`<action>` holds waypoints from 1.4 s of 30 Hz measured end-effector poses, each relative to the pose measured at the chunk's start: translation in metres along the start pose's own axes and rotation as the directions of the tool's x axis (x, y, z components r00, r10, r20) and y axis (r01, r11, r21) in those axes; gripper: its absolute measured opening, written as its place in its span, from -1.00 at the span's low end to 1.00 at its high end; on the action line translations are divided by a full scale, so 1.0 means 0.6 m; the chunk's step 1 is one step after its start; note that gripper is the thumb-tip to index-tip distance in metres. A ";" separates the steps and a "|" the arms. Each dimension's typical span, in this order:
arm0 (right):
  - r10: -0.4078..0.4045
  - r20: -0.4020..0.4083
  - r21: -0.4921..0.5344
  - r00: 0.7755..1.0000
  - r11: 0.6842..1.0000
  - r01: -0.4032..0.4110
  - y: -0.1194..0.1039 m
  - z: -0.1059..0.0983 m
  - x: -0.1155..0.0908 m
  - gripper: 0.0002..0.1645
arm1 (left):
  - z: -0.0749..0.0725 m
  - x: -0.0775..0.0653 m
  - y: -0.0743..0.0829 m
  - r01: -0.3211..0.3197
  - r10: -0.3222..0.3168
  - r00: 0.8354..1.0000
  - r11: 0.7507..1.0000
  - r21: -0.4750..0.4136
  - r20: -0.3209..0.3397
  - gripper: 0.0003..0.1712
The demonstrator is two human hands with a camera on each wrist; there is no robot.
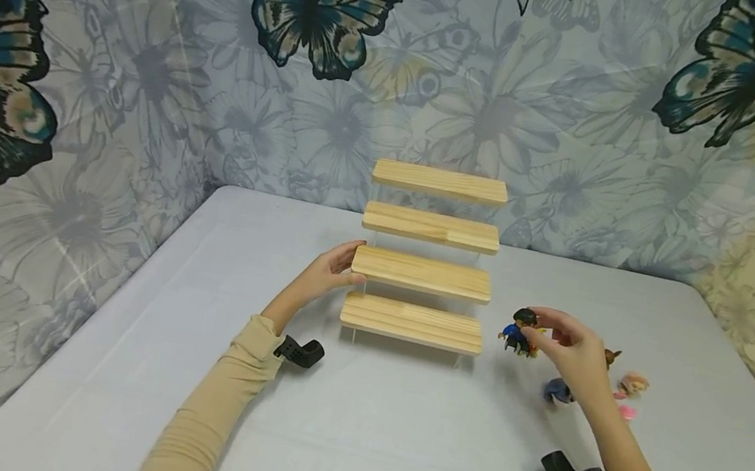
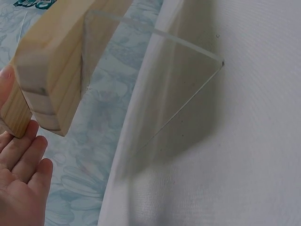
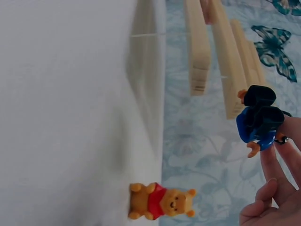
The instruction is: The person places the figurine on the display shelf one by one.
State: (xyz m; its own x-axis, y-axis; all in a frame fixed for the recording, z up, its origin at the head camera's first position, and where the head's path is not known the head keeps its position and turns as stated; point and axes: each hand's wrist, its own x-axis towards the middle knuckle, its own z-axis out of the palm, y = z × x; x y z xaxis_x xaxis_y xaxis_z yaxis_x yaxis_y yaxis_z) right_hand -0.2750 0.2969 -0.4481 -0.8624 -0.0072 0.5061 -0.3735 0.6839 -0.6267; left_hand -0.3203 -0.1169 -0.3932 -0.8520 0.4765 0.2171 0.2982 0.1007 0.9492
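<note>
A four-tier display shelf with pale wooden boards (image 1: pixel 421 274) and clear supports stands mid-table. At its left side my left hand (image 1: pixel 331 271) grips the end of the second board from the bottom; in the left wrist view the fingers (image 2: pixel 29 160) lie against that board's edge. To the right of the shelf, my right hand (image 1: pixel 574 352) pinches a small toy figure (image 1: pixel 519 333) with black hair and a blue top. The right wrist view shows this figure (image 3: pixel 259 117) held off the table, with a Winnie the Pooh figure (image 3: pixel 164 202) standing apart from it.
Near the right hand lie a pink figure with light hair (image 1: pixel 631 386), a dark blue-grey toy (image 1: pixel 557 391) and a brown toy (image 1: pixel 611 357) partly hidden by the hand. A butterfly-print cloth (image 1: pixel 349 127) hangs behind the white table (image 1: pixel 392 439).
</note>
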 end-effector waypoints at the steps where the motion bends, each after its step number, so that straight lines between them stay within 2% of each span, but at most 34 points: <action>1: 0.005 0.001 0.002 1.000 1.000 -0.005 -0.005 0.000 0.004 -0.61 | -0.002 0.002 -0.005 -0.004 0.004 1.000 1.000 0.001 -0.001 -0.22; 4: 0.012 0.003 0.029 1.000 1.000 -0.012 -0.024 -0.002 0.015 -0.61 | -0.010 0.008 -0.022 -0.012 0.012 1.000 1.000 0.011 -0.009 -0.20; 5: 0.015 0.003 0.042 1.000 0.999 -0.015 -0.029 -0.002 0.018 -0.60 | -0.011 0.008 -0.022 -0.012 0.013 1.000 1.000 0.016 -0.011 -0.19; 6: 0.012 0.023 0.107 1.000 0.994 -0.015 -0.040 -0.006 0.021 -0.62 | -0.012 0.008 -0.022 -0.013 0.013 1.000 1.000 0.020 -0.013 -0.19; 8: 0.020 0.023 0.121 1.000 0.992 -0.022 -0.037 -0.005 0.029 -0.61 | -0.014 0.008 -0.023 -0.011 0.012 1.000 1.000 0.026 -0.019 -0.17; 12: 0.033 0.015 0.126 0.999 0.991 -0.035 -0.004 0.008 0.057 -0.60 | -0.016 0.007 -0.021 -0.006 0.006 1.000 1.000 0.016 -0.024 -0.17; 13: 0.040 -0.007 0.068 0.999 0.997 -0.040 0.017 0.017 0.067 -0.58 | -0.017 0.005 -0.019 -0.002 0.003 1.000 1.000 0.012 -0.025 -0.17; 18: 0.032 -0.003 0.098 0.999 0.995 -0.032 0.063 0.039 0.114 -0.56 | -0.016 -0.007 0.004 -0.009 0.009 1.000 1.000 0.000 -0.025 -0.20; 21: 0.045 -0.005 0.138 0.999 0.989 -0.044 0.071 0.046 0.138 -0.53 | -0.015 -0.012 0.018 -0.017 0.017 1.000 1.000 0.009 -0.020 -0.21; 24: 0.080 0.004 0.198 0.997 0.977 -0.079 0.063 0.047 0.156 -0.51 | -0.014 -0.011 0.021 -0.008 0.008 1.000 1.000 0.014 -0.019 -0.22; 26: 0.111 0.027 0.247 0.993 0.962 -0.114 0.024 0.036 0.158 -0.51 | -0.014 -0.012 0.022 -0.001 0.001 1.000 1.000 0.021 -0.016 -0.22; 29: 0.148 0.055 0.313 0.988 0.937 -0.157 -0.066 0.013 0.153 -0.52 | -0.013 -0.012 0.021 0.001 -0.001 1.000 0.999 0.032 -0.012 -0.22; 32: 0.144 0.062 0.307 0.988 0.939 -0.156 -0.168 -0.009 0.141 -0.49 | -0.012 -0.011 0.020 -0.014 0.014 1.000 0.999 0.038 -0.009 -0.22; 35: 0.148 0.065 0.306 0.987 0.938 -0.161 -0.226 -0.017 0.137 -0.46 | -0.011 -0.009 0.021 -0.027 0.028 1.000 0.999 0.034 -0.011 -0.23; 38: 0.143 0.081 0.353 0.986 0.921 -0.163 -0.245 -0.019 0.141 -0.53 | -0.008 -0.008 0.021 -0.019 0.019 1.000 0.999 0.032 -0.007 -0.24; 42: 0.116 0.086 0.416 0.989 0.898 -0.142 -0.243 -0.016 0.148 -0.63 | -0.002 -0.008 0.024 0.007 -0.007 1.000 0.998 0.055 0.006 -0.25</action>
State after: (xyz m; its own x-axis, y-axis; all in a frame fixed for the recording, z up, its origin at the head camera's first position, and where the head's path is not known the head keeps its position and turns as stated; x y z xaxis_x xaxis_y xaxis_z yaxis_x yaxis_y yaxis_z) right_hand -0.2940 0.2035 -0.3063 -0.9263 0.0096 0.3766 -0.3550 0.3122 -0.8812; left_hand -0.3124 -0.1187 -0.3804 -0.8512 0.4814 0.2091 0.3160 0.1521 0.9365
